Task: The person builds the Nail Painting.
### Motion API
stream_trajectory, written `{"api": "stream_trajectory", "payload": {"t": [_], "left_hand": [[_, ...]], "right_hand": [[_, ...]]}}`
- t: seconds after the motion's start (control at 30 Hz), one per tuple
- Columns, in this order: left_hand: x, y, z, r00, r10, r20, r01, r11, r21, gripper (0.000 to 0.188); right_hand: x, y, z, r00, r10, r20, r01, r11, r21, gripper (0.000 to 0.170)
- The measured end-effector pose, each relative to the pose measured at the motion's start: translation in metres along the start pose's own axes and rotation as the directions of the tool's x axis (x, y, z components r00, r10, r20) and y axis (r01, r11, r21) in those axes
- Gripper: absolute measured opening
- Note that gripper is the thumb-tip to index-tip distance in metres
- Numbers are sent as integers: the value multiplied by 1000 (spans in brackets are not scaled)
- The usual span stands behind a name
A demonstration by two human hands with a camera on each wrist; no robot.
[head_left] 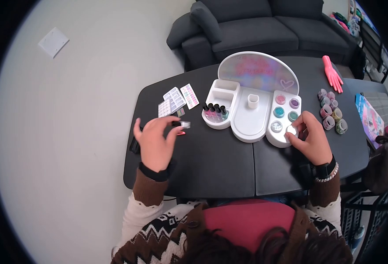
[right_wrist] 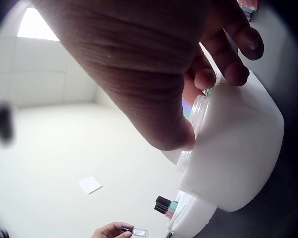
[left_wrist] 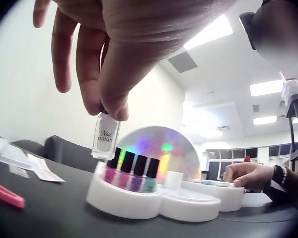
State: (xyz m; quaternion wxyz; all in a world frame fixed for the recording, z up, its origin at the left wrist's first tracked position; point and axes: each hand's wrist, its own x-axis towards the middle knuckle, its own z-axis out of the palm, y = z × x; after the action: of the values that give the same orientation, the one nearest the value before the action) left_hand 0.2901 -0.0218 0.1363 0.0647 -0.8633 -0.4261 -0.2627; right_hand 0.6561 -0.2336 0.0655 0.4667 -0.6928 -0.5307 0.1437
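My left hand (head_left: 154, 143) pinches a nail polish bottle (left_wrist: 106, 136) by its black cap, above the table and left of the white toy nail station. The bottle is clear with white contents and a printed label. My right hand (head_left: 310, 137) is at the station's right section (head_left: 278, 140), thumb and fingers around a small clear-walled jar (head_left: 292, 130) at its front right corner. Beside those fingers sit jars of pink, purple, teal and white glitter (head_left: 276, 126). Several nail polish bottles (left_wrist: 131, 171) with black caps stand in the left section (left_wrist: 124, 203).
A round-topped iridescent back panel (head_left: 260, 72) rises behind the station's middle base (head_left: 248, 125). Nail trays (head_left: 174, 99) and a sticker sheet (head_left: 189, 96) lie at the left. More glitter jars (head_left: 328, 111) and a pink model hand (head_left: 332, 75) lie at the right.
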Motion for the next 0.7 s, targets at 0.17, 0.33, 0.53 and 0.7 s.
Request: {"api": "stream_trajectory", "payload": {"t": [0.17, 0.33, 0.53, 0.7], "left_hand": [[20, 42, 17, 981, 193, -25, -195, 976, -93, 19], [26, 51, 43, 972, 236, 3, -234, 968, -85, 20], [26, 52, 54, 980, 197, 13, -196, 979, -49, 24], [28, 52, 47, 979, 202, -11, -203, 979, -36, 36]], "right_hand": [[1, -1, 0, 1000, 18, -2, -18, 1000, -7, 35], [0, 0, 0, 1000, 16, -3, -16, 1000, 24, 35], [-1, 1, 0, 1000, 7, 5, -7, 1000, 9, 35], [-1, 5, 0, 998, -62, -8, 62, 998, 7, 35]]}}
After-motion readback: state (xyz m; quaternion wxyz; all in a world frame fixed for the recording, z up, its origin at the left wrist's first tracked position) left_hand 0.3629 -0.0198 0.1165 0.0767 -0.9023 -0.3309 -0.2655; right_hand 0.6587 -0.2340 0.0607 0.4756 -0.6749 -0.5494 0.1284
